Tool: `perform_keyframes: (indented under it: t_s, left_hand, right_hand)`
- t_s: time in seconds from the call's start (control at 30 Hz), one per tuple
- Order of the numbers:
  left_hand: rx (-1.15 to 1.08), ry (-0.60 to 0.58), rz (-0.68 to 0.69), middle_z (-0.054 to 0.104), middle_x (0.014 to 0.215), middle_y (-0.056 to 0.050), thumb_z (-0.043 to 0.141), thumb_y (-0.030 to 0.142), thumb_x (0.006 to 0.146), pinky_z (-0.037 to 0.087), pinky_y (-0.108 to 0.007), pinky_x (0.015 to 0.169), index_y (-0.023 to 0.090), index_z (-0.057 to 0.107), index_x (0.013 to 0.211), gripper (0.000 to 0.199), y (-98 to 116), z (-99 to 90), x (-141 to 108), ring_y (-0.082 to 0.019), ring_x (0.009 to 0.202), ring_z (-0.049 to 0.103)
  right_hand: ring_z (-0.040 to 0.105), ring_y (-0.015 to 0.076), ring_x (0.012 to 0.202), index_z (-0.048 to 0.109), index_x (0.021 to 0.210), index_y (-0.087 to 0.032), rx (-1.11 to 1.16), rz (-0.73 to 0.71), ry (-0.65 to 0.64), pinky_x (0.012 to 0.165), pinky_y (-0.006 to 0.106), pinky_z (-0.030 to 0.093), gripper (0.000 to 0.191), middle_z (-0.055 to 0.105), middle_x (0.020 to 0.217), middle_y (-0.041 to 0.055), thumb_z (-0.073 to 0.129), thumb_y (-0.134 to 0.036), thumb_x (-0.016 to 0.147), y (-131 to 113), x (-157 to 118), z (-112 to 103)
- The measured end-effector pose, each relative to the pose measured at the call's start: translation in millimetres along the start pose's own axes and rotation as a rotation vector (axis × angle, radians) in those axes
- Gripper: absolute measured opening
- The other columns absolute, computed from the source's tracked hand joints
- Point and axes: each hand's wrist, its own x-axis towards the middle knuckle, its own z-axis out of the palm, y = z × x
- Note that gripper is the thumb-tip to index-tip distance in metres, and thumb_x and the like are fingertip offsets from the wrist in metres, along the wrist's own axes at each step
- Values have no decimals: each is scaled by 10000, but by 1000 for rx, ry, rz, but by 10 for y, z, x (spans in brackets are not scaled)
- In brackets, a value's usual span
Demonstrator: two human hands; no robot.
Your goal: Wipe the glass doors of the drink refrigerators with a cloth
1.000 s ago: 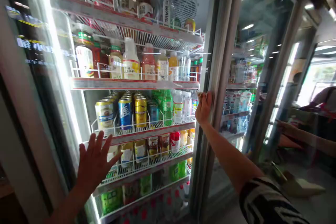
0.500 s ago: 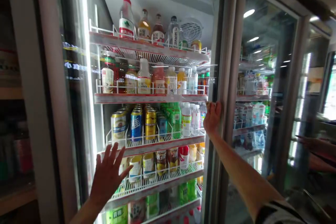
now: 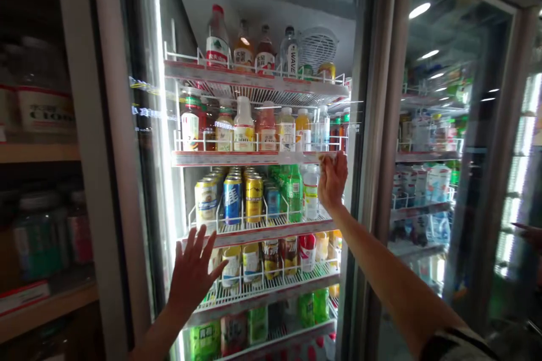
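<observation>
In the head view, my left hand (image 3: 192, 268) has its fingers spread, palm turned to the glass door (image 3: 364, 124) of a lit drinks cooler. I cannot tell whether its palm touches the pane. Higher and to the right, my right hand (image 3: 333, 180) is closed, fingers bunched against the glass at the height of a shelf edge (image 3: 245, 159). A small pale crumpled piece, like a cloth (image 3: 325, 156), shows at its fingertips, mostly hidden by the hand. Behind the pane stand beer cans (image 3: 232, 200), a green bottle (image 3: 293, 192) and juice bottles (image 3: 244, 127).
A metal door frame (image 3: 387, 152) parts this cooler from another glass-fronted one (image 3: 423, 180) on the right. On the left, beyond a grey post (image 3: 95, 152), wooden shelves (image 3: 38, 152) carry bottles. Part of another person's hand (image 3: 527, 232) shows at the right edge.
My right hand has moved left along the glass, away from the door frame. My left hand stays spread at nearly the same spot on the door. The view has shifted a little left.
</observation>
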Motion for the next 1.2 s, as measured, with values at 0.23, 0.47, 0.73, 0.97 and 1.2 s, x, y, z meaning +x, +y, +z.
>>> perform_keyframes:
  t_s: [0.23, 0.47, 0.73, 0.97, 1.2]
  left_hand:
    - [31, -25, 4, 138, 1544, -111, 437, 477, 890, 109, -515, 1148, 217, 79, 1477, 735, -15, 29, -42, -271, 1431, 69]
    - [61, -95, 9, 239, 1517, -129, 502, 420, 873, 184, -497, 1136, 225, 87, 1476, 758, -51, -28, -82, -277, 1419, 136]
    - [56, -182, -182, 142, 1539, -145, 487, 417, 875, 252, -511, 1112, 220, 132, 1471, 721, -436, -221, -264, -291, 1414, 160]
    - [26, -143, -175, 113, 1547, -141, 466, 415, 888, 284, -484, 1107, 208, 48, 1478, 751, -301, -218, -363, -276, 1424, 117]
    - [64, -183, -127, 218, 1523, -142, 440, 418, 896, 233, -508, 1118, 199, 190, 1460, 655, -295, -278, -374, -285, 1413, 176]
  right_hand:
    - [261, 209, 1396, 418, 1368, -287, 164, -538, -509, 1141, 467, 264, 562, 460, 1412, 18, 433, -132, 829, -712, -1023, -179]
    - [126, 275, 1435, 397, 1389, -226, 219, -171, -307, 1155, 548, 171, 551, 255, 1529, 34, 406, -111, 850, -866, 18, 187]
    - [280, 159, 1391, 502, 1298, -253, 386, -714, -622, 1158, 392, 258, 463, 469, 1414, -6, 430, -119, 860, -1243, -1066, -24]
    - [122, 223, 1440, 413, 1372, -229, 273, -262, -416, 1162, 523, 171, 532, 329, 1501, 51, 440, -106, 856, -1332, -312, 249]
    - [259, 163, 1399, 521, 1272, -210, 413, -676, -571, 1156, 399, 252, 427, 486, 1403, 26, 484, -133, 854, -1295, -1095, -23]
